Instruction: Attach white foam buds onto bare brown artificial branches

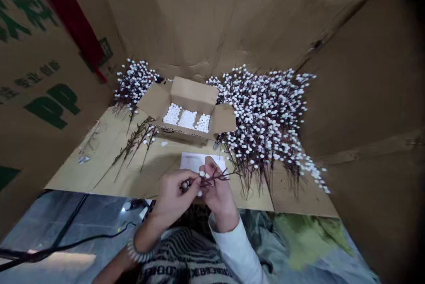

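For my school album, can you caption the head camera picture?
Left hand and right hand hold a pussy willow twig near an open cardboard box.

Pretty dim light, soft shadow across your surface (159,166), glare streak on the floor (63,259), cardboard walls (358,98) bending hard at the edges, far right corner nearly black, your left hand (172,193), right hand (219,195) and willow sprig (215,178) slightly soft
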Tool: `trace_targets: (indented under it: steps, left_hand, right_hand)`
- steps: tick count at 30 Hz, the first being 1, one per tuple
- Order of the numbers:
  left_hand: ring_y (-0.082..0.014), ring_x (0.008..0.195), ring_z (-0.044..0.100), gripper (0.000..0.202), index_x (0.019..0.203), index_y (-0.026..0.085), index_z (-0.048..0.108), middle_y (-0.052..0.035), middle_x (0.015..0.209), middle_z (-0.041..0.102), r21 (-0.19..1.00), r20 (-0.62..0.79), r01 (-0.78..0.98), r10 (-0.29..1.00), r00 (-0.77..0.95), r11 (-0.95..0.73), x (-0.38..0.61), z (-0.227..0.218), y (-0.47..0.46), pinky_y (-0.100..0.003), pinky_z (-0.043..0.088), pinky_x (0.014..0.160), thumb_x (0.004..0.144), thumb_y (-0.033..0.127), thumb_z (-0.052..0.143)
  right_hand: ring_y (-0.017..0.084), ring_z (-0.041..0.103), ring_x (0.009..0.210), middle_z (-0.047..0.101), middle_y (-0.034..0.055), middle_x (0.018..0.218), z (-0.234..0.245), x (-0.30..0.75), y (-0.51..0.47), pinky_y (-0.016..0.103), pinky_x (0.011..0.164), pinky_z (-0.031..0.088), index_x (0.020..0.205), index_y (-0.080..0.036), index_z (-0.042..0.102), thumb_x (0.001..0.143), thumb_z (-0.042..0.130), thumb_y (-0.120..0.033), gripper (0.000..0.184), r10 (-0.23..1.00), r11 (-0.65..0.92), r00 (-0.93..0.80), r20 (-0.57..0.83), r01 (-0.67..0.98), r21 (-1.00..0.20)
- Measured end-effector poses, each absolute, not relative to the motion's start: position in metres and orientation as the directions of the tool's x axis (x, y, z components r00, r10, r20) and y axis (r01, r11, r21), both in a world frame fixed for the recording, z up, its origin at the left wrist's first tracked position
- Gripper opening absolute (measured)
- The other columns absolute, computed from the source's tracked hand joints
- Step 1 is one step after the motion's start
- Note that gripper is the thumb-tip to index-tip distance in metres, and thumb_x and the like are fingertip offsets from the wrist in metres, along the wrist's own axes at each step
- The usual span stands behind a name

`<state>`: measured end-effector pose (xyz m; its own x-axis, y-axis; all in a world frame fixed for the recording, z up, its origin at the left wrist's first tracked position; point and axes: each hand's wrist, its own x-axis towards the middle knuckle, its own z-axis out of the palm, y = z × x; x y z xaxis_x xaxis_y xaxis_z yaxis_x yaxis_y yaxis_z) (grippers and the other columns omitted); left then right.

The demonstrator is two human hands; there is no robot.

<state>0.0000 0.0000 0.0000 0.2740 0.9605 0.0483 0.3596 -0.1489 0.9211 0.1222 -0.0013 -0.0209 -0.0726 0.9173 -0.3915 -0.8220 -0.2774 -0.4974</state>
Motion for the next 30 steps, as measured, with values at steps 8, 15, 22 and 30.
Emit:
trace_targets:
  steps: [8,15,22,30]
  left_hand:
    - [-0.0122,0.052,0.049,0.021,0.077,0.014,0.069,-0.0014,0.061,0.063,0.954,0.020,0.283,0.962,0.271,-0.099,0.002,0.000,-0.003,-0.022,0.034,0.049,0.084,0.026,0.053]
    - [-0.0134,0.056,0.052,0.019,0.072,0.014,0.067,-0.0013,0.060,0.062,0.977,0.003,0.203,0.958,0.287,-0.063,0.004,0.001,0.004,-0.023,0.038,0.054,0.082,0.027,0.056]
    - [-0.0128,0.056,0.052,0.017,0.069,0.014,0.065,0.0000,0.058,0.059,0.986,0.012,0.154,0.959,0.284,-0.058,0.003,0.001,0.006,-0.022,0.038,0.054,0.079,0.026,0.057]
    - [-0.0127,0.055,0.052,0.017,0.068,0.014,0.065,0.0003,0.058,0.058,0.992,-0.027,0.127,0.966,0.257,-0.006,0.003,-0.001,0.003,-0.022,0.037,0.053,0.078,0.026,0.058]
  right_hand:
    - [0.002,0.026,0.037,0.044,-0.0114,0.049,-0.023,0.123,0.002,0.011,0.034,0.028,0.058,-0.020,0.048,0.060,0.080,-0.019,0.032,0.930,-0.277,-0.103,-0.354,-0.829,-0.485]
    - [0.003,0.034,0.040,0.046,-0.0105,0.053,-0.022,0.119,-0.001,0.011,0.037,0.031,0.061,-0.020,0.045,0.060,0.077,-0.013,0.033,0.949,-0.224,-0.064,-0.310,-0.828,-0.515]
    - [0.005,0.038,0.045,0.048,-0.0089,0.054,-0.022,0.113,-0.001,0.012,0.040,0.035,0.061,-0.021,0.046,0.063,0.078,-0.022,0.032,0.957,-0.156,0.015,-0.290,-0.817,-0.556]
    - [0.004,0.034,0.039,0.045,-0.0104,0.051,-0.022,0.118,0.001,0.012,0.037,0.033,0.061,-0.021,0.044,0.062,0.077,-0.018,0.033,0.953,-0.214,-0.046,-0.301,-0.805,-0.554]
